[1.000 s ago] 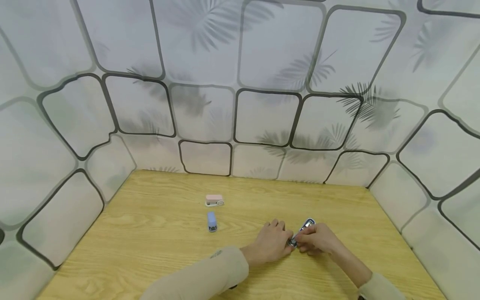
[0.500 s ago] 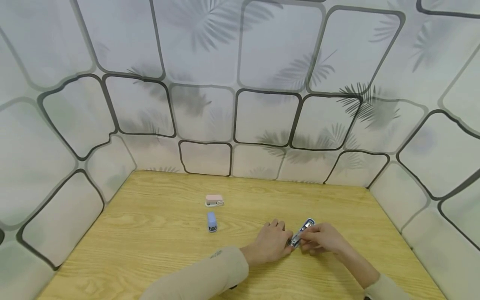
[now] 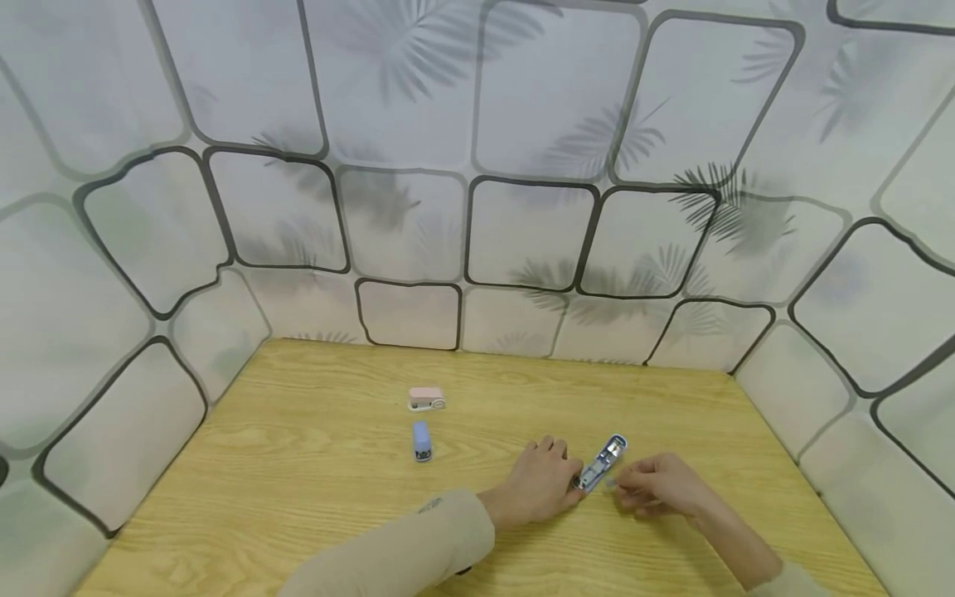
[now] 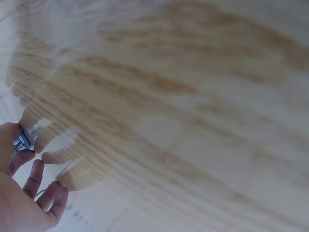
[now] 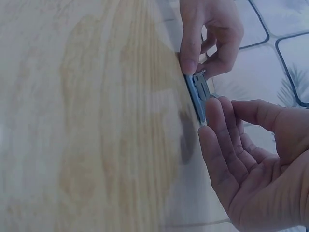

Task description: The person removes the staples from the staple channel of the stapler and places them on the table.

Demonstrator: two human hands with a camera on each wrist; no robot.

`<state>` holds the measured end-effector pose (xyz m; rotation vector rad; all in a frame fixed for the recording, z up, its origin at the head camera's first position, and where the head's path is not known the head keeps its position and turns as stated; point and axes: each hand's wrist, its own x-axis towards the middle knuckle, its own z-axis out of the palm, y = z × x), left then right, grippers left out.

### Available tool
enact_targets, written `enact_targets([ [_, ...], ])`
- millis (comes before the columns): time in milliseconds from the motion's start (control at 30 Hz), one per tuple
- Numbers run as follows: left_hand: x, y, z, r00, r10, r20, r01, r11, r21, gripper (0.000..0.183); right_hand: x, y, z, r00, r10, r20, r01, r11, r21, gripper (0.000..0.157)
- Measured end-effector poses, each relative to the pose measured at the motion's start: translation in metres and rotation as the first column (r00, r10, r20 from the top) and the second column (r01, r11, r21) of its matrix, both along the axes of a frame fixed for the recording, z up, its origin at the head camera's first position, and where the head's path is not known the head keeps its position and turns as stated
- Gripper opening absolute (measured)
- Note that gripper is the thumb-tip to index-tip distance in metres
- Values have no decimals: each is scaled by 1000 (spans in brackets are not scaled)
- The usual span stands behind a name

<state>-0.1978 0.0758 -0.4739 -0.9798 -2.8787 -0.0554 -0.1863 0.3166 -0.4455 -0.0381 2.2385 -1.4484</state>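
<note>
A slim blue stapler (image 3: 603,464) lies opened up on the table, its metal inside showing, slanting away to the right. My left hand (image 3: 542,481) rests on the table and grips the stapler's near end between thumb and index finger; the right wrist view shows this left hand (image 5: 212,36) at the stapler's end (image 5: 197,94). Just to the right of the stapler, my right hand (image 3: 660,485) pinches a small grey strip (image 3: 610,483) in thumb and index fingertips. Most of this strip (image 5: 215,96) is hidden by the fingers.
Further left on the wooden table (image 3: 313,464) stand a pink stapler (image 3: 426,399) and, in front of it, a small blue stapler (image 3: 421,441). A patterned cloth wall (image 3: 522,232) closes off the back and both sides.
My right hand has drawn back to the right from the stapler with the small grey strip, uncovering the stapler's inside. The left hand has stayed in place.
</note>
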Motion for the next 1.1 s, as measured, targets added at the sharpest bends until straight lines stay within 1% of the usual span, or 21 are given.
enact_targets([
  [200,-1,0,-1,1000,-7,-8,7,1000,7,30,4,4,-8,1000,23,18,-22,1000,-17,30],
  [300,-2,0,-2,1000,-9,-11,9,1000,4,30,4,5,-10,999,34,12,-34,999,4,28],
  [433,-1,0,-1,1000,-5,-10,5,1000,1,31,4,4,-11,999,31,10,-32,999,44,25],
  [533,-1,0,-1,1000,0,-8,0,1000,-3,31,4,4,-12,1000,24,15,-25,998,52,25],
  [733,0,0,0,1000,1,8,-1,1000,2,31,4,3,-15,1000,17,22,-18,998,67,22],
  [967,-2,1,-3,1000,2,15,-2,1000,11,32,4,3,-16,1000,13,19,-15,996,83,21],
  [1100,-2,-2,-1,999,-7,48,5,999,39,34,5,3,-14,1000,24,4,-24,997,79,24],
])
